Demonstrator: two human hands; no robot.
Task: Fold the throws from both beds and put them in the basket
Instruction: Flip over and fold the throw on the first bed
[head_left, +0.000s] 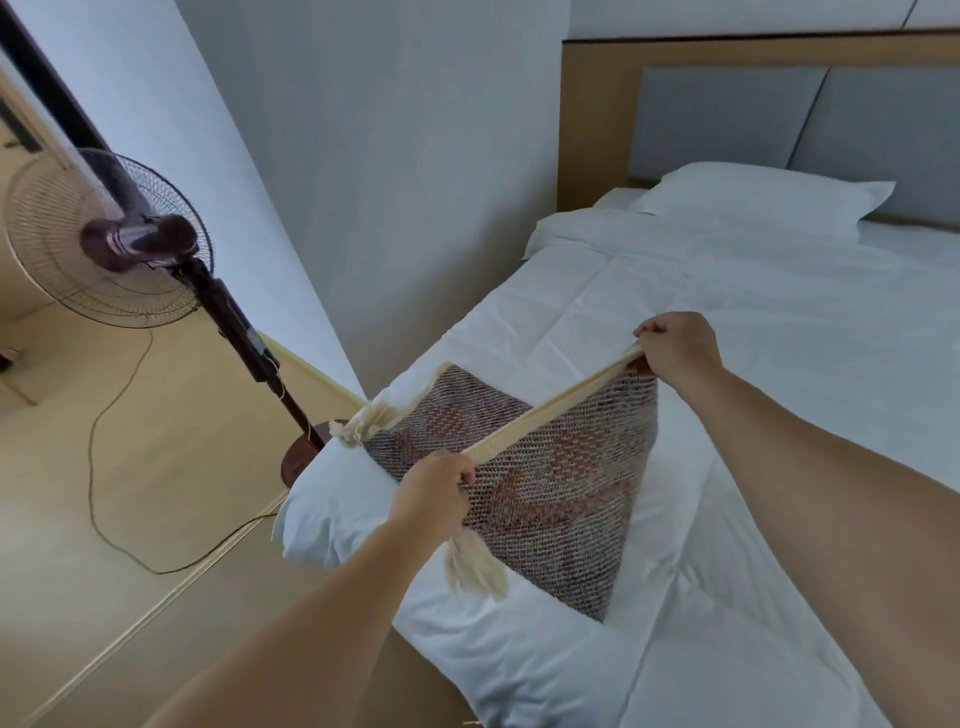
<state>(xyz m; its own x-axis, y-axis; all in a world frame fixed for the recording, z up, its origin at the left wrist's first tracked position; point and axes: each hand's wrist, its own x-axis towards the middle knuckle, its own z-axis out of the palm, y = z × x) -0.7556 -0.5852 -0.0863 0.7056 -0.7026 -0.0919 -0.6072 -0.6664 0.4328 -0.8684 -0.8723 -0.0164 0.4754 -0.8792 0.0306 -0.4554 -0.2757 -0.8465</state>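
Note:
A woven throw (545, 493) with a cream and reddish-brown pattern and cream tassels hangs folded over the corner of a white bed (779, 364). My left hand (434, 491) grips its cream top edge near the lower left. My right hand (675, 348) grips the same edge further up and to the right, so the edge is stretched taut between both hands. One tassel bunch dangles below my left hand, another lies at the bed's corner. No basket is in view.
A standing fan (104, 234) on a dark pole stands on the wooden floor to the left, its cord (104, 467) trailing across the floor. A white pillow (763, 195) lies against the wooden headboard (597, 114). A white wall (389, 182) runs beside the bed.

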